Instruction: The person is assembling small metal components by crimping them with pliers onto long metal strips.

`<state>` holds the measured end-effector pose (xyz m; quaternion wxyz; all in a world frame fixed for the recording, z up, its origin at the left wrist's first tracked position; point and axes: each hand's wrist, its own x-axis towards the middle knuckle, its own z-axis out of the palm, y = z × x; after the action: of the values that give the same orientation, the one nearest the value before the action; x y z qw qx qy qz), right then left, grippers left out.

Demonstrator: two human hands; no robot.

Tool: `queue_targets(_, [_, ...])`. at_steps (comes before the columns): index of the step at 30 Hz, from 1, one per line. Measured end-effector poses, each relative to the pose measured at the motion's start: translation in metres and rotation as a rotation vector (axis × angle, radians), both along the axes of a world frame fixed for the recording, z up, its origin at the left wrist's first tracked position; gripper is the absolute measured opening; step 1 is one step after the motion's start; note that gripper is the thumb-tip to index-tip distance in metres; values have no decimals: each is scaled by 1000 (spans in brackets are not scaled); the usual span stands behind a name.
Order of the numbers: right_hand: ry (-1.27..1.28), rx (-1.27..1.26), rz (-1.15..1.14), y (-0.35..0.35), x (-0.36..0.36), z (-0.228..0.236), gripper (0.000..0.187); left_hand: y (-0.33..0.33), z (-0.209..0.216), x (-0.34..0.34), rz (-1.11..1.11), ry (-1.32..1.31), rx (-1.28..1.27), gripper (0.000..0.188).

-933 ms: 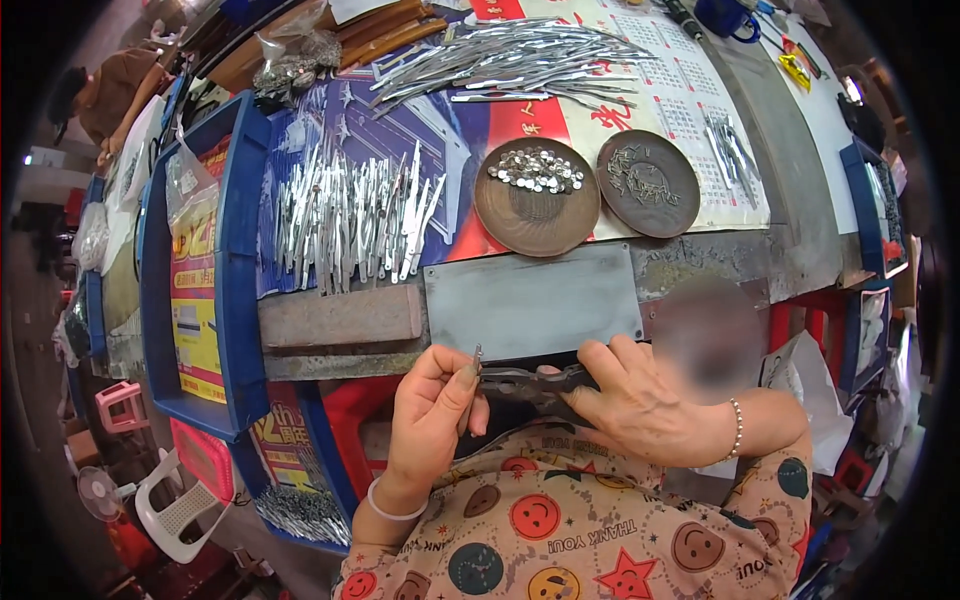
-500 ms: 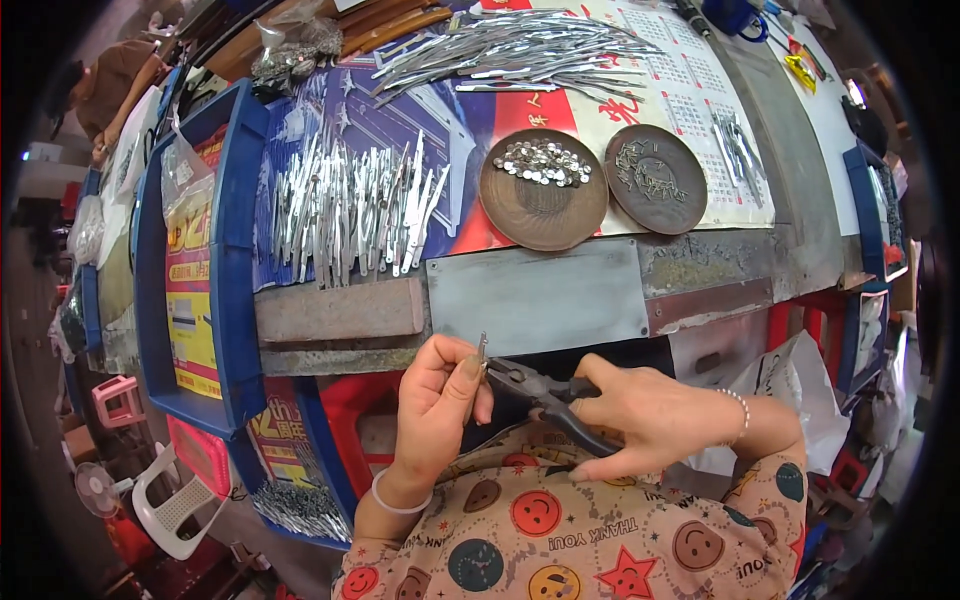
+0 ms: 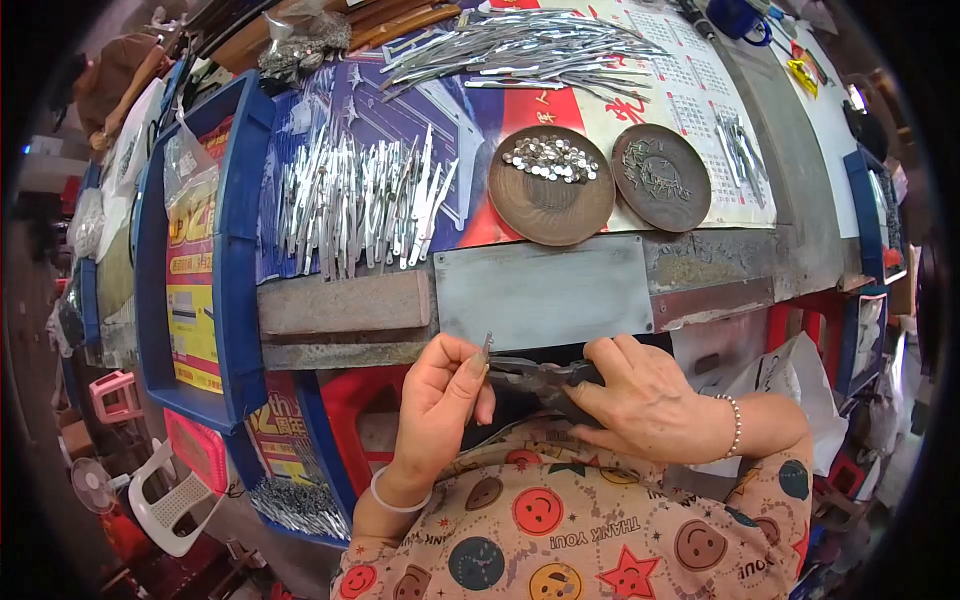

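The metal strip (image 3: 489, 343), thin and shiny, is pinched by the left hand (image 3: 440, 395); the right hand (image 3: 645, 402) grips dark metal pliers (image 3: 548, 379).

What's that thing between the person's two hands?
In the head view, dark pliers lie between them. The right hand holds the pliers, whose nose points toward the thin metal piece pinched in the left hand.

Wearer's two hands (image 3: 440, 398), one pair of pliers (image 3: 545, 378); two round dishes (image 3: 552, 222), one mug (image 3: 732, 17), one fan (image 3: 92, 487)
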<state>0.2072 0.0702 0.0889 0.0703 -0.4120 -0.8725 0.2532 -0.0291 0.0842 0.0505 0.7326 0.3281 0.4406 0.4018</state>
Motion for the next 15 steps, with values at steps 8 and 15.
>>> queue_targets(8, [-86, 30, 17, -2, -4, -2, 37, -2, -5, -3, -14, -12, -10, 11])
queue_targets(15, [41, -276, -18, 5, -6, 8, 31, -2, -7, -1, 29, 33, 75, 12])
